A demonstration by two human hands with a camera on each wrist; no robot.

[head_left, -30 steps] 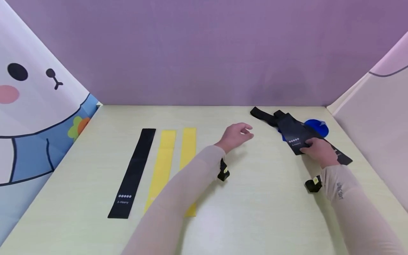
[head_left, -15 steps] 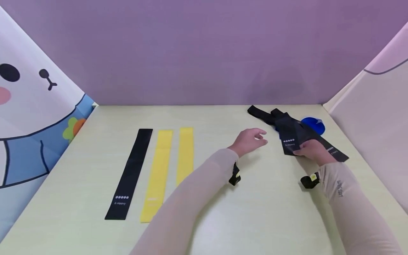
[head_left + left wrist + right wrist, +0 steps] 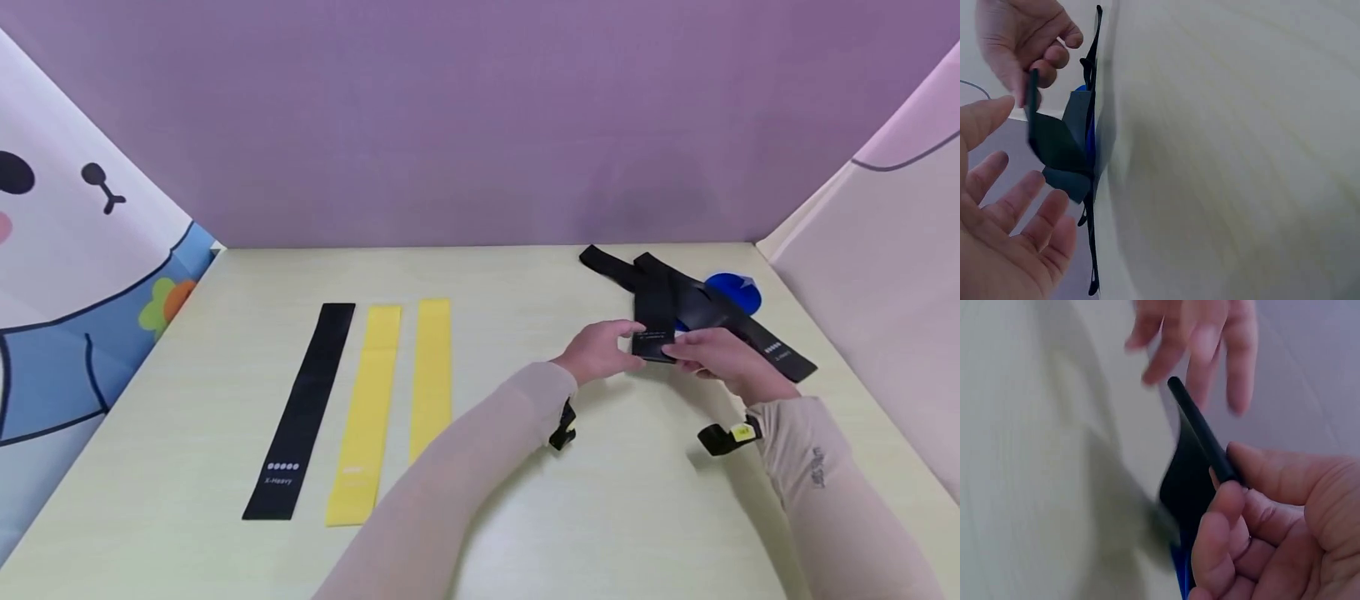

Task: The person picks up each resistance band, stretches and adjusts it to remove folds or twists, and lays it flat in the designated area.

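Observation:
Between finger and thumb, my right hand (image 3: 712,357) pinches the right corner of a black resistance band (image 3: 654,308), its near end lifted toward me. My left hand (image 3: 597,350) is at that end's left edge, thumb and fingers apart. In the left wrist view, the left hand's fingers (image 3: 1029,219) are spread beside the raised band (image 3: 1054,140). The right wrist view has the band's folded end (image 3: 1200,428) edge-on, the right thumb against it and the left fingertips just beyond. Under the band lie another black band (image 3: 780,354) and a blue band (image 3: 735,293).
A black band marked X-Heavy (image 3: 307,400) lies flat at the left of the pale table (image 3: 555,508). Two yellow bands (image 3: 367,400) lie beside it, one partly behind my left sleeve (image 3: 457,475). A purple panel (image 3: 480,125) stands along the back edge.
My left hand has moved right to the lifted band. The right hand has drawn the black band's end left and toward me, turning it straighter and apart from the other black band.

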